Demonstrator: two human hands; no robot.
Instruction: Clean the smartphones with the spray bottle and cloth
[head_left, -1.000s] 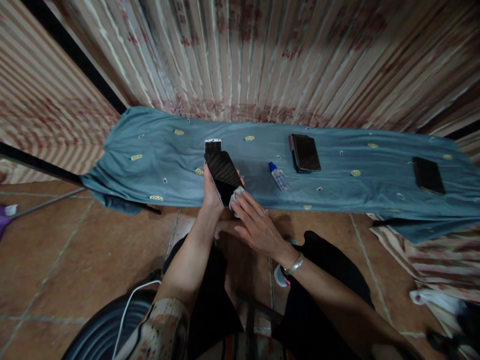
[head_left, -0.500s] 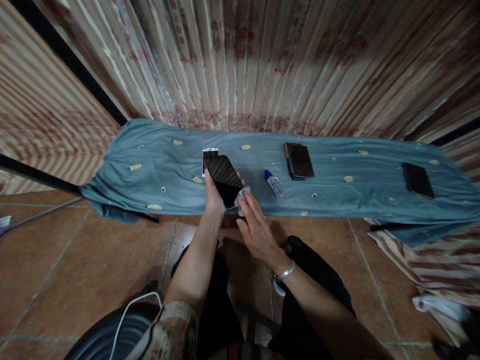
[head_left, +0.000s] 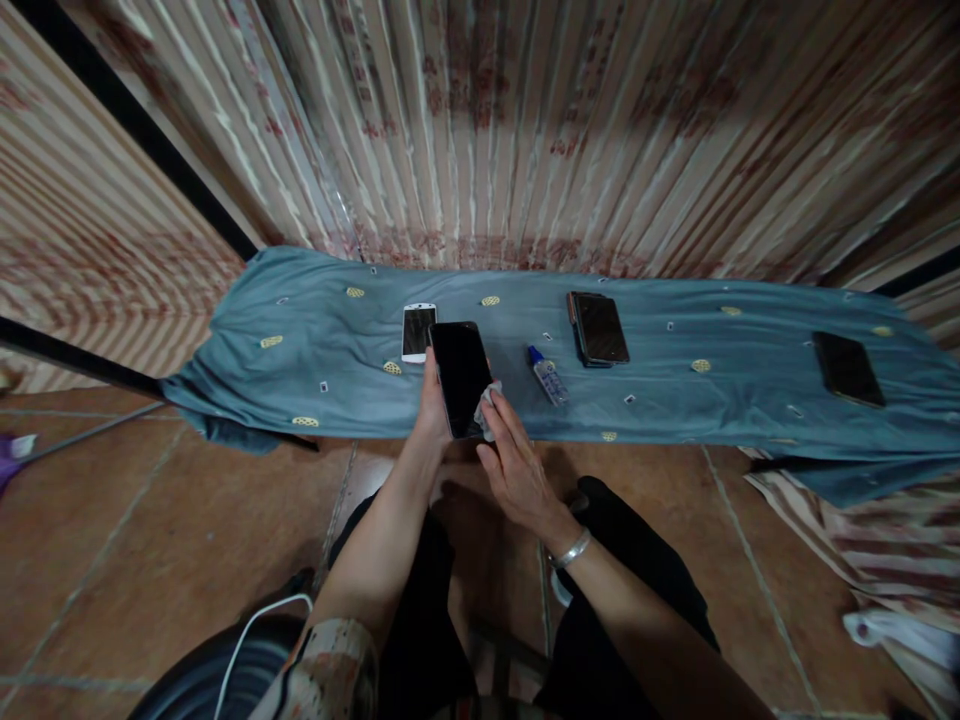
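Fingers of the left hand [head_left: 431,405] clasp a black smartphone [head_left: 461,377] screen-up over the counter [head_left: 247,375] edge, steadying it so the right hand [head_left: 514,465], pinching a white wipe [head_left: 487,400], can press on its lower corner beside the small bottle [head_left: 547,374].

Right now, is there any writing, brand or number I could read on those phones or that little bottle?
None can be read.
Small bottle: a label is there, too small and blurred to read.
Black phone in the left hand: dark screen, no text.
White phone, two dark phones: no legible marks.
Blue cloth: yellow motifs only.
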